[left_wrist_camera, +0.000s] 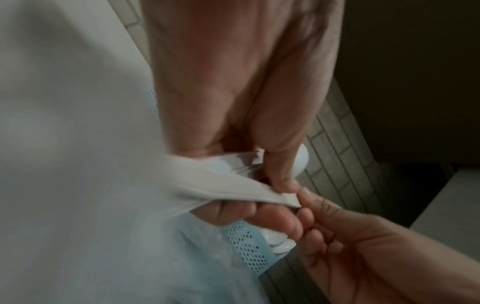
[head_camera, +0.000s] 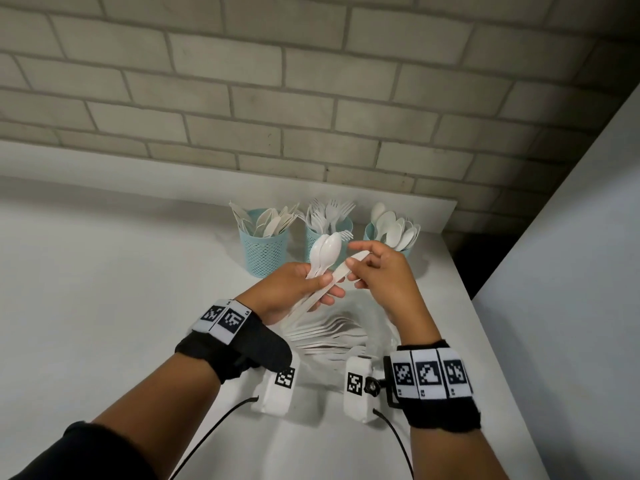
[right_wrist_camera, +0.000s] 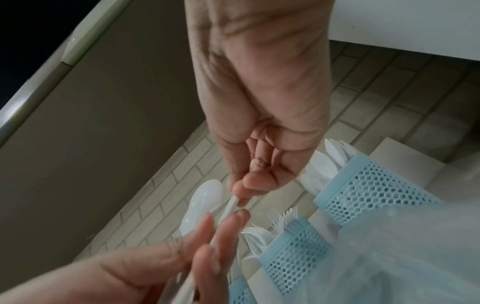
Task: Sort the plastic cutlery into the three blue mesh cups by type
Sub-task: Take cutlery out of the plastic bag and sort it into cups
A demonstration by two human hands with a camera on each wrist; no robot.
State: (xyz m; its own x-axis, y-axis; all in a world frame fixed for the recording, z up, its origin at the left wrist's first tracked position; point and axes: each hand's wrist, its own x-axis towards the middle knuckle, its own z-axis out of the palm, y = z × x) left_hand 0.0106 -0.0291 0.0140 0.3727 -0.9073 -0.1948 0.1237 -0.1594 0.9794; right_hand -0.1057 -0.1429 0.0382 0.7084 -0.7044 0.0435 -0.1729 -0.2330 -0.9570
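A small bunch of white spoons (head_camera: 323,252) and a knife (head_camera: 341,271) is held in the left hand (head_camera: 294,289), fingers curled round the handles – bowls pointed up, just past the grip. The knife's upper end is pinched by the right hand (head_camera: 381,271) between thumb and fingers. Right behind the grip, three blue mesh cups (head_camera: 265,251) are lined up on the tabletop (head_camera: 104,289) – knives, forks, spoons, already pretty full. Below the grip, nearer the wrists, a loose pile of cutlery (head_camera: 329,332) is spread out.
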